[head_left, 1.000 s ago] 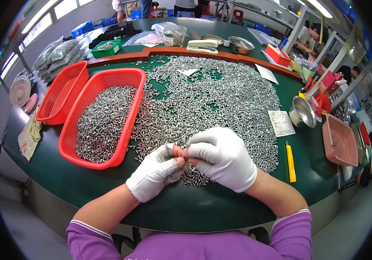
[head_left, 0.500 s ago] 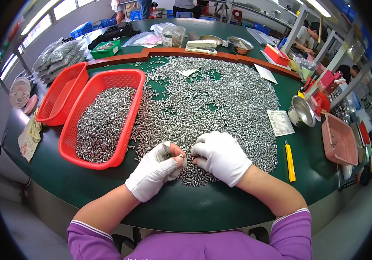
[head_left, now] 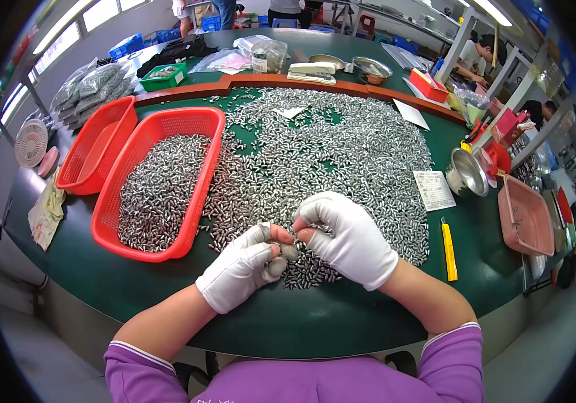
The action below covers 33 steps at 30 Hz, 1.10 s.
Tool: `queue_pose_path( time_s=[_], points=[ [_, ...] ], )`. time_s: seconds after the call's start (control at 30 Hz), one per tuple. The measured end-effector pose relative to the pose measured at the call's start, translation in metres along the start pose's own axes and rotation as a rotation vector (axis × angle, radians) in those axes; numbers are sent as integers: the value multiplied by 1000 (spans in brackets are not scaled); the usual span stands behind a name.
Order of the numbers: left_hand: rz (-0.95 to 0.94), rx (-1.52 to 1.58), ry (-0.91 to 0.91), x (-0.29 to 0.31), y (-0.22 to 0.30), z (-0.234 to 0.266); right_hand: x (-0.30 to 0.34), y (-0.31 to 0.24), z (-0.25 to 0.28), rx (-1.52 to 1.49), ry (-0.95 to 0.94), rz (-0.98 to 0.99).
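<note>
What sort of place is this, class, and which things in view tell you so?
Probably a small-parts workshop or factory: countless small silvery pieces cover much of a green table, a red basket holds more, and filled clear bags are stacked nearby.

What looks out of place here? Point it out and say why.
A white paper scrap lies among the small metal pieces, standing out against the silver. Toward the right, a silver bowl looks tilted rather than flat, though the lens may exaggerate that. Nothing looks clearly damaged.
</note>
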<state>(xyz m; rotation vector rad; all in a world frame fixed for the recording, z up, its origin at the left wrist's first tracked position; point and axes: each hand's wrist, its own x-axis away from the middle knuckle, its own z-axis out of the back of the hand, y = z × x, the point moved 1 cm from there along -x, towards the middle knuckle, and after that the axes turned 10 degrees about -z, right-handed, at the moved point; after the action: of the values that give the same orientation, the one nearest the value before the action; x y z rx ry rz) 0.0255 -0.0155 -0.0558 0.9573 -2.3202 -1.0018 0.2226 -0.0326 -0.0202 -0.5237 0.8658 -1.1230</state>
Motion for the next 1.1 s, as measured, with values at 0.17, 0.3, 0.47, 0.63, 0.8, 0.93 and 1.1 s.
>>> queue_pose_path(
  time_s=[0.17,0.3,0.47,0.63,0.8,0.93,1.1],
  points=[
    [19,-7,-46,0,0,1,3,-2,-4,3,32,38],
    [43,-33,-16,0,0,0,3,-5,-3,44,18,121],
    [27,-71,38,1,-2,-2,3,-2,-9,-35,-49,166],
    [-1,-69,6,0,0,1,0,-5,-4,-9,102,175],
    [-47,-76,26,1,0,-1,-4,-11,3,84,34,297],
    [-69,-69,32,0,-1,0,-5,-14,5,217,35,348],
    [-60,-94,63,1,-1,3,-2,-1,6,439,46,183]
  ],
)
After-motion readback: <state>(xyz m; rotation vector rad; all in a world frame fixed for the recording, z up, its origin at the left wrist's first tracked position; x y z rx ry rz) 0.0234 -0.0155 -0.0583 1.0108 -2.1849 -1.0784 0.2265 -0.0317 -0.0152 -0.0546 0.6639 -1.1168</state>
